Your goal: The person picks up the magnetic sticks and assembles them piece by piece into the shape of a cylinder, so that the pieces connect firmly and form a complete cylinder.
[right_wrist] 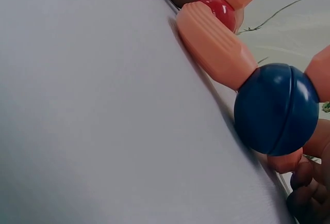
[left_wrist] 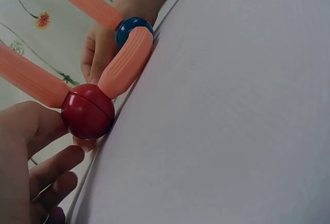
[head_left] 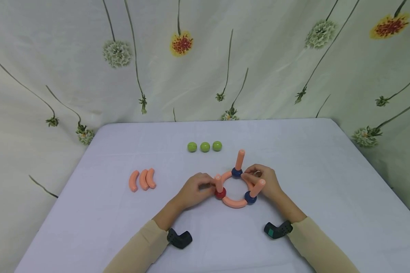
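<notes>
A ring of curved orange sticks and balls lies on the table, with a red ball at left, one blue ball at the far side and another blue ball at near right. From each ball rises a straight orange stick. My left hand grips the red ball between thumb and fingers. At the ring's right side my right hand pinches a curved stick beside the far blue ball; its fingertips are partly hidden behind the near blue ball in the right wrist view.
Three loose curved orange sticks lie to the left on the white-covered table. Behind the ring, three green balls stand in a row. A flowered cloth hangs beyond the table's far edge.
</notes>
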Demonstrator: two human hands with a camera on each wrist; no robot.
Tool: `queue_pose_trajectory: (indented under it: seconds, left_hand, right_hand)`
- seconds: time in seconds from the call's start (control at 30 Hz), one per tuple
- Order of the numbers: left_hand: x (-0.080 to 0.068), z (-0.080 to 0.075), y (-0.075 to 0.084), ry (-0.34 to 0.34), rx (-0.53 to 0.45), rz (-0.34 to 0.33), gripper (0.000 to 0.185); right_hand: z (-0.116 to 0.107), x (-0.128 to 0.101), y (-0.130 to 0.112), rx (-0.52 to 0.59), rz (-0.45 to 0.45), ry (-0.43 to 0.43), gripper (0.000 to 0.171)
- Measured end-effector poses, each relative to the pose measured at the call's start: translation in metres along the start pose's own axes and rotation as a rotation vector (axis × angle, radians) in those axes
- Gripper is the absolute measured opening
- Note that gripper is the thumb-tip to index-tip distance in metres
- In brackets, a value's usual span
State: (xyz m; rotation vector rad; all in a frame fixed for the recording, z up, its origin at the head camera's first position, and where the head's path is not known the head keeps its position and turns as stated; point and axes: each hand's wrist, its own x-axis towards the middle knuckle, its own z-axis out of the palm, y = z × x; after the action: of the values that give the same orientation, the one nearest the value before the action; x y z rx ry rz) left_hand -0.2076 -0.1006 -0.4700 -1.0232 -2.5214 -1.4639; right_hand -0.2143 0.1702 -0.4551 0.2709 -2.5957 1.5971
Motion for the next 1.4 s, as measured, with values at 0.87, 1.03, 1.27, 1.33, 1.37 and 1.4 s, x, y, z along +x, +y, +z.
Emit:
queue_pose_trajectory:
  seconds: [0.87,1.03,1.27,1.33,1.37,1.4]
  left_hand:
    - [-0.001,0.002,0.002,0.133,0.065,-0.127,0.032]
    - [-0.001,0.0,-0.002,0.148,0.106,-0.096,0.032]
    - [0.001,-0.001,-0.003,0.188,0.115,-0.117,0.032]
    - [0.002,-0.001,-0.002,0.184,0.107,-0.126,0.031]
    - [0.002,-0.001,-0.001,0.183,0.102,-0.124,0.031]
    - [0.003,0.0,0.0,0.181,0.097,-0.122,0.031]
  right_hand:
    - [0.019,-0.008,-0.008,0.05,-0.106,-0.264,0.011]
    - [0.023,-0.01,-0.014,0.052,-0.103,-0.252,0.011]
    - [0.021,-0.008,-0.017,0.018,-0.059,-0.187,0.016]
    - [0.018,-0.006,-0.016,0.01,-0.05,-0.163,0.014]
    - [0.016,-0.005,-0.016,0.006,-0.046,-0.153,0.013]
    - [0.015,-0.004,-0.016,0.004,-0.041,-0.144,0.013]
